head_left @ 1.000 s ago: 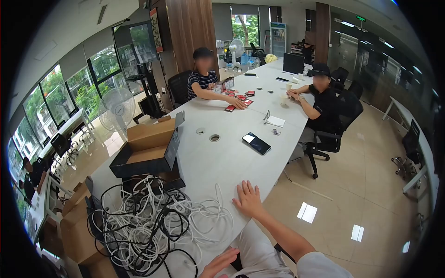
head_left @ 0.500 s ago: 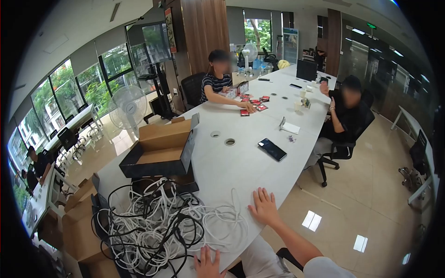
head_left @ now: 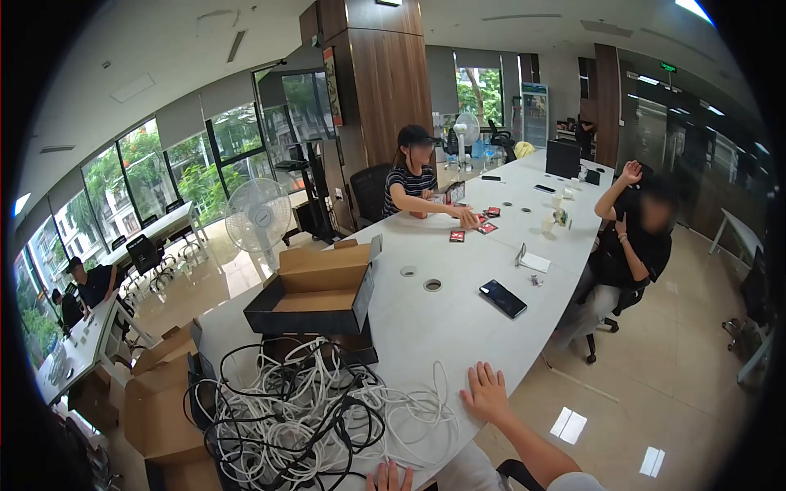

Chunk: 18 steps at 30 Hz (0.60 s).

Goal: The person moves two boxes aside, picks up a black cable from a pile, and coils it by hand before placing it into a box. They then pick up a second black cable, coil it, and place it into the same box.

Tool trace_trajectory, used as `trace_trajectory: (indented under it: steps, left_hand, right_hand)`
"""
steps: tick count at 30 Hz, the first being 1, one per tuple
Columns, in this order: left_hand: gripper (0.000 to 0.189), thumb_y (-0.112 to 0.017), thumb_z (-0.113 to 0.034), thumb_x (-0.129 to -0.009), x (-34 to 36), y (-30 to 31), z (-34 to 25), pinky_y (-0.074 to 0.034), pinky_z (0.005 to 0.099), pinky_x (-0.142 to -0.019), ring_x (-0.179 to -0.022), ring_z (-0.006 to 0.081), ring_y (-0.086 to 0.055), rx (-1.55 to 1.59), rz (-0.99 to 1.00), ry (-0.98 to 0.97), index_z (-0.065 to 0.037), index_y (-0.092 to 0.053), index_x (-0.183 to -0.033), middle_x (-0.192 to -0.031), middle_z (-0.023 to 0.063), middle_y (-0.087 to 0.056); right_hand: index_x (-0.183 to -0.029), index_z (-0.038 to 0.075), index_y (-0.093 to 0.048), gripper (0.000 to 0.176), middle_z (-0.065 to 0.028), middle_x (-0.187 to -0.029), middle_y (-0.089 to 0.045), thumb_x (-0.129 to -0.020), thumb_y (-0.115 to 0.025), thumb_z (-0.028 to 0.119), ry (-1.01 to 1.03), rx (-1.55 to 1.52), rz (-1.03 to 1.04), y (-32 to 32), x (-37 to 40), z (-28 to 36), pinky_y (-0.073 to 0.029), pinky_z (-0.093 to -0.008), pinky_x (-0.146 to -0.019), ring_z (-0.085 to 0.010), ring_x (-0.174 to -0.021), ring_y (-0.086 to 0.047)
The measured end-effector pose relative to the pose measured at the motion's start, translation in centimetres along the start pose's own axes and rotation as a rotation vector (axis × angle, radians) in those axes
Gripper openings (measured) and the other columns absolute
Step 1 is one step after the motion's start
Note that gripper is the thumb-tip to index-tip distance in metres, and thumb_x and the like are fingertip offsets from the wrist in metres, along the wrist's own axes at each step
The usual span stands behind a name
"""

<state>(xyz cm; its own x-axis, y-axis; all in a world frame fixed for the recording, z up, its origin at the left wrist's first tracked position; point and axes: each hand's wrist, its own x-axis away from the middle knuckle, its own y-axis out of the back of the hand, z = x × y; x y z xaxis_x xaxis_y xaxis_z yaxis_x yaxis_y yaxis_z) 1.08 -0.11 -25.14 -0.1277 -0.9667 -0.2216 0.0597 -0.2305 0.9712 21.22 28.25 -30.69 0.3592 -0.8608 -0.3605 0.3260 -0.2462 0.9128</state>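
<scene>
A big tangle of white and black cables [head_left: 303,409] lies on the near part of the white table [head_left: 393,319]. At the bottom edge of the view, my left hand [head_left: 389,477] rests beside the cables, fingers apart and only partly showing. My right hand [head_left: 486,393] lies flat on the table's right edge, fingers spread, holding nothing. White cable loops lie between the two hands. Behind the tangle stands an open black cardboard box [head_left: 315,290] with a brown inside. Farther along the table is a dark phone [head_left: 503,299].
Another open box [head_left: 164,401] is at the left. Across the table a seated person [head_left: 409,184] reaches toward red packets [head_left: 487,227]. A second person [head_left: 634,245] sits at the right. Cups [head_left: 547,225] and a small stand [head_left: 521,255] are farther back.
The view has tilted up and turned left, so things appear lower and farther right. The person at the right has leaned back with a raised hand. My left hand shows less.
</scene>
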Motion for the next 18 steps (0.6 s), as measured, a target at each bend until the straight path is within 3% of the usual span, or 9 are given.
trace_trajectory:
  steps: [18]
  left_hand:
    - [0.053, -0.049, -0.012, -0.086, -0.2, 1.0, -0.1, -0.032, 0.0561, -0.103, -0.129, 0.0394, -0.038, 0.017, 0.116, -0.011, -0.011, -0.045, -0.139, -0.143, 0.0217, -0.038]
  right_hand:
    - [-0.139, 0.003, -0.039, 0.065, -0.0220, -0.147, -0.032, -0.090, -0.048, 0.043, -0.018, -0.010, 0.019, -0.4, 0.0, -0.2, -0.020, -0.0574, -0.110, -0.0347, -0.138, -0.028]
